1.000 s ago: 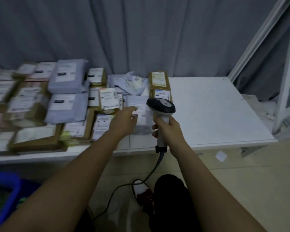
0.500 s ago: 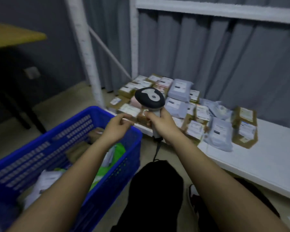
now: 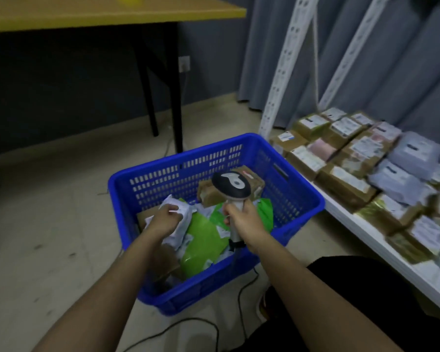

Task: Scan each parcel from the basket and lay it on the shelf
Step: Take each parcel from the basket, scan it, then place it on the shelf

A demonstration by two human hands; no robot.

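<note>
A low white metal shelf (image 3: 381, 240) runs down the right side of the frame, its board crowded with brown cardboard boxes and grey mailer bags (image 3: 361, 161) lying flat with their labels up. A yellow-topped table with black legs (image 3: 112, 11) fills the upper left. At centre, on the beige floor, stands a blue slotted plastic basket (image 3: 300, 194) holding green poly bags, brown boxes and a white crumpled poly parcel (image 3: 181, 222). The left hand (image 3: 163, 222) reaches into the basket, fingers curled on that white parcel. The right hand (image 3: 247, 219) grips the handle of a black-and-white corded barcode scanner (image 3: 231, 185) above the basket's contents.
</note>
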